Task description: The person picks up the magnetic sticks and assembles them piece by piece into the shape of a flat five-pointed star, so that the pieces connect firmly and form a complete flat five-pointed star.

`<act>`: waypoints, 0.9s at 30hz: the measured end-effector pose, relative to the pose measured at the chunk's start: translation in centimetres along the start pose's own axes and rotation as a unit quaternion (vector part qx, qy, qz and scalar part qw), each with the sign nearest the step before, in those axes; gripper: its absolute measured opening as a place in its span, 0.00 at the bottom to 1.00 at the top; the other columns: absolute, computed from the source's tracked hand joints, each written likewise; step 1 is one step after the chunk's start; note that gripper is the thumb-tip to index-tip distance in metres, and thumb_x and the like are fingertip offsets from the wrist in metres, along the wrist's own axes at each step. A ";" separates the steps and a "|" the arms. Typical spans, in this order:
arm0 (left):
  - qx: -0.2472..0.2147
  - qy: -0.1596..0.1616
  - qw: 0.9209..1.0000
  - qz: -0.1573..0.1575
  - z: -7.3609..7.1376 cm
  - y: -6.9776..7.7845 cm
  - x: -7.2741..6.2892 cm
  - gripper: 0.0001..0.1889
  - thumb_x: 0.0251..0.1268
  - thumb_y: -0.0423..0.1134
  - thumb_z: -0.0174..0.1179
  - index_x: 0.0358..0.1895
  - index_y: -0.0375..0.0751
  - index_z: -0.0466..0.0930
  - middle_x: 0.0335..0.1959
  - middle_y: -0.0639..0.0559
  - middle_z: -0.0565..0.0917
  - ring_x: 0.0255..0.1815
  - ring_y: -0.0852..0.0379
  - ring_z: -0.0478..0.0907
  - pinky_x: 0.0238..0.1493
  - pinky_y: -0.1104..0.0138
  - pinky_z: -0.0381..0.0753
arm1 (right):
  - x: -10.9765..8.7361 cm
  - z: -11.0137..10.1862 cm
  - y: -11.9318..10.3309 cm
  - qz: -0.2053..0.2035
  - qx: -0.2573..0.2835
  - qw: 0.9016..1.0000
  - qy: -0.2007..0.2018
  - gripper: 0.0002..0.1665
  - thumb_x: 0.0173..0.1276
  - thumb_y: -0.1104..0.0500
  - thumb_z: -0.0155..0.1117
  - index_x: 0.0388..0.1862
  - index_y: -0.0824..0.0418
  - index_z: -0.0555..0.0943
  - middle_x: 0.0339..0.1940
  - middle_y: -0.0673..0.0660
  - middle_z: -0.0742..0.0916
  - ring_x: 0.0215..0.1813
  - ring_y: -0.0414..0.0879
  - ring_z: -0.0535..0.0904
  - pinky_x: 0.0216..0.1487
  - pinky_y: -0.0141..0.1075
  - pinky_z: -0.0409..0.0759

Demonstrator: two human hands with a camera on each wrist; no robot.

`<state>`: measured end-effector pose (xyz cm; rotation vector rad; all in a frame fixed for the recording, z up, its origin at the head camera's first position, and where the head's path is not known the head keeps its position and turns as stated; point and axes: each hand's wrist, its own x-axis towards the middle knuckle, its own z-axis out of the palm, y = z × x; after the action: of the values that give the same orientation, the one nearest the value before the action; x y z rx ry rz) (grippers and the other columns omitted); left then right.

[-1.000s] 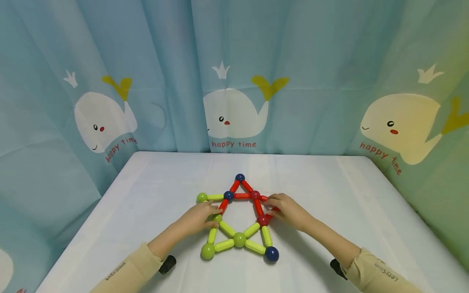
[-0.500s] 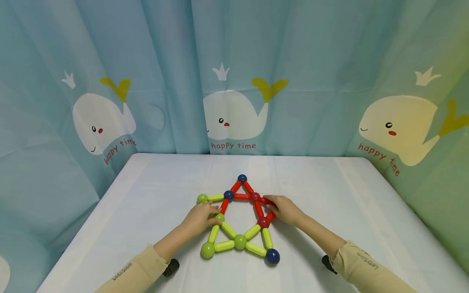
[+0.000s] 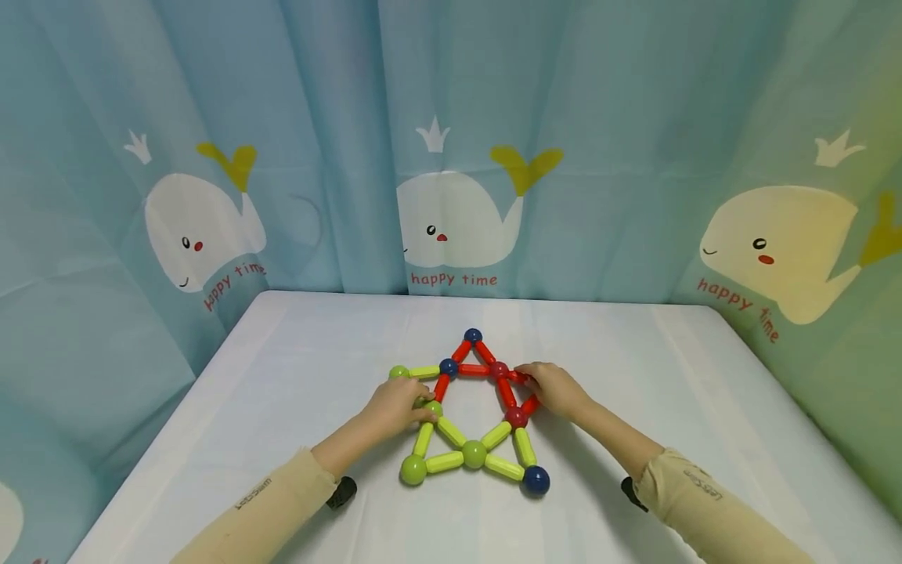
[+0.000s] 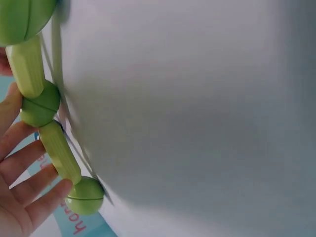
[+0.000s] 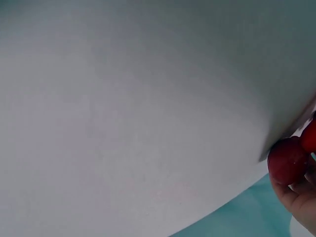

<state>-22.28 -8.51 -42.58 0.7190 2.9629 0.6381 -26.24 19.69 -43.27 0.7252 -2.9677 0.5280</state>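
Note:
A flat, star-like figure of magnetic rods and balls lies across the table in the head view. My left hand (image 3: 398, 406) grips its left side, thumb and fingers about a green ball (image 4: 40, 104); a yellow-green rod (image 4: 60, 150) runs along the fingers to another green ball (image 4: 85, 196). On the opposite side, my right hand (image 3: 557, 388) holds the outer red corner, where red rods (image 3: 531, 404) meet. A red ball (image 5: 288, 161) sits against its fingers in the right wrist view; the hand partly hides that corner. Dark blue balls (image 3: 473, 337) mark other corners.
The figure rests on a white table (image 3: 627, 345). Behind and beside it hangs a blue-green curtain (image 3: 338, 157) printed with whales. Black wrist devices (image 3: 342, 493) show under both forearms.
The whole figure has shifted slightly right and away from me, both hands travelling with it. The right-hand fingers have drawn closer together at the red corner. The head view has shifted a little too.

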 end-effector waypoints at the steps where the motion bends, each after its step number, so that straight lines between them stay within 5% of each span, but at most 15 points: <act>1: -0.007 -0.006 1.000 0.002 0.0 -0.1 0.2 0.17 0.51 0.45 0.69 0.42 0.40 0.86 0.40 0.49 0.87 0.40 0.54 0.80 0.37 0.64 0.77 | 0.1 0.0 0.2 0.000 -0.004 1.000 0.002 0.16 0.61 0.72 0.61 0.49 0.70 0.81 0.42 0.63 0.87 0.43 0.54 0.82 0.49 0.46 0.81; 11: -0.042 -0.024 0.999 0.011 -0.6 -0.9 2.7 0.12 0.54 0.40 0.68 0.41 0.39 0.86 0.39 0.49 0.87 0.38 0.59 0.75 0.38 0.67 0.73 | 1.3 -0.7 1.5 0.016 0.002 1.000 0.019 0.13 0.61 0.72 0.59 0.46 0.71 0.81 0.40 0.64 0.86 0.42 0.55 0.81 0.49 0.48 0.80; 27: -0.058 -0.028 0.998 -0.017 -0.4 -0.6 3.4 0.12 0.56 0.40 0.66 0.43 0.41 0.85 0.43 0.50 0.85 0.46 0.54 0.78 0.47 0.62 0.76 | 1.6 -1.2 2.4 0.025 0.027 0.999 -0.007 0.14 0.61 0.73 0.58 0.47 0.72 0.80 0.40 0.66 0.85 0.39 0.54 0.79 0.47 0.47 0.80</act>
<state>-25.59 -7.65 -42.26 0.6637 2.8528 0.7653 -28.79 21.34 -42.72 0.6630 -3.0027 0.6096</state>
